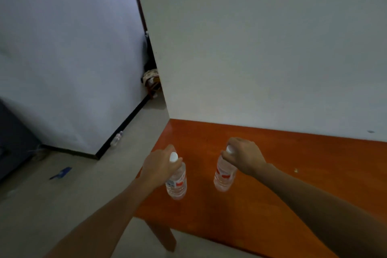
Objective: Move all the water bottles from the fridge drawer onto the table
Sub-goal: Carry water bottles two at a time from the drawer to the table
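Observation:
Two clear water bottles with white caps and red-and-white labels stand upright on or just above the orange wooden table (293, 184). My left hand (159, 167) grips the neck of the left bottle (177, 182) near the table's left edge. My right hand (244, 156) holds the top of the right bottle (225, 176) further in. Whether the bottle bases touch the tabletop I cannot tell. The fridge drawer is out of view.
The table stands against a white wall (261, 48). To its left is grey floor with a clear bottle (116, 138) lying by the skirting, a blue object (61, 173) and a dark cabinet (12, 142). A table leg (165, 234) shows below.

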`<control>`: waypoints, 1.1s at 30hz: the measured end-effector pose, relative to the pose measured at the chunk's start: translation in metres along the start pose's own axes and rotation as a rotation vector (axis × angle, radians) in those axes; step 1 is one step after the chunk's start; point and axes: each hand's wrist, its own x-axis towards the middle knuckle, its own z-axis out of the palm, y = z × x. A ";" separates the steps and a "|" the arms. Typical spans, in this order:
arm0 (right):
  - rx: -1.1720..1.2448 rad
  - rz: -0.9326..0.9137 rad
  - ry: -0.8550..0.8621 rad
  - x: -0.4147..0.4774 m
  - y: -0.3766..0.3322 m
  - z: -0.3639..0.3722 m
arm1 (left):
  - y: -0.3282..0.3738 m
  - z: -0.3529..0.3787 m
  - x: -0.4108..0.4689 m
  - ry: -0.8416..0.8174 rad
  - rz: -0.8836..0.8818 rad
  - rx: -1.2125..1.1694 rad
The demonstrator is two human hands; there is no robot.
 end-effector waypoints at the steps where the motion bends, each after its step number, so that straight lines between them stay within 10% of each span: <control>1: 0.000 0.014 0.008 0.015 0.001 0.002 | -0.006 0.002 0.018 -0.009 0.011 -0.017; 20: 0.104 0.119 -0.153 0.298 0.081 0.088 | -0.046 0.095 0.358 -0.241 0.284 0.088; 33: 0.282 0.305 -0.078 0.371 0.107 0.128 | -0.052 0.148 0.440 -0.244 0.316 -0.021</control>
